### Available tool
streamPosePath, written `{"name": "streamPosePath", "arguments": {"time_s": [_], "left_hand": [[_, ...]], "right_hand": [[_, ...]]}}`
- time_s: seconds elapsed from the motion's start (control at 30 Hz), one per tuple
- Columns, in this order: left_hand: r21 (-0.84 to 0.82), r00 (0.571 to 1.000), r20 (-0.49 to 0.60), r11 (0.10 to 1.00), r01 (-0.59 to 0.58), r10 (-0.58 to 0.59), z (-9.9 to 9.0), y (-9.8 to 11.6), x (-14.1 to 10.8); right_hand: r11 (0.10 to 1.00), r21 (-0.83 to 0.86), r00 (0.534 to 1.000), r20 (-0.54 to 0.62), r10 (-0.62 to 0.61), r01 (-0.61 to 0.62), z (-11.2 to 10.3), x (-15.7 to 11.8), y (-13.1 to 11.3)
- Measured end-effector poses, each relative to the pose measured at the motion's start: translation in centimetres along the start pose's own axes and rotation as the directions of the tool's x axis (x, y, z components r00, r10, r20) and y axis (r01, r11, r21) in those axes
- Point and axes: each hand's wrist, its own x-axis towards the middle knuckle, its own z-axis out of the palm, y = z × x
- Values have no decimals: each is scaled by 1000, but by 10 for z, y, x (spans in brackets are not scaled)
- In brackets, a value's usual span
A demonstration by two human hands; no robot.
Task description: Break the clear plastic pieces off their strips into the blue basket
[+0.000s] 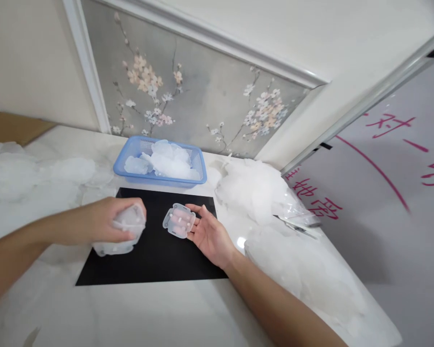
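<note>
Over the left part of the black mat, my left hand is closed around a translucent plastic piece with faceted sides. More translucent plastic shows just beneath that hand; I cannot tell whether it is held too. My right hand is palm up over the mat's right side. It holds a thin translucent plastic lid, squarish with rounded tabs and small dots. The fingers show pink through the lid from behind.
A blue basket behind the mat contains translucent pieces. Piles of similar pieces lie left and right, with a clear bag beside the right pile. A whiteboard with red writing borders the table's right side.
</note>
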Motion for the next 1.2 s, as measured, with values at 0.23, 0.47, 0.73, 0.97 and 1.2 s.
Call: {"name": "streamPosePath", "arguments": {"time_s": [0.23, 0.47, 0.73, 0.97, 1.2], "left_hand": [[-203, 999, 37, 979, 22, -15, 32, -11, 16], [-565, 977, 132, 797, 213, -167, 34, -12, 14], [-676, 967, 195, 692, 254, -165, 45, -6, 10], [-691, 974, 170, 687, 226, -149, 41, -7, 10], [-635, 981, 180, 753, 175, -77, 38, -17, 12]], "right_hand": [[989, -99, 992, -38, -118, 114, 2, -2, -2], [848, -454, 952, 3, -306, 274, 4, -11, 1], [11, -870, 826, 464, -321, 494, 16, -22, 13], [295, -848, 852, 293, -433, 441, 17, -21, 5], [778, -586, 920, -134, -368, 226, 4, -11, -7]]}}
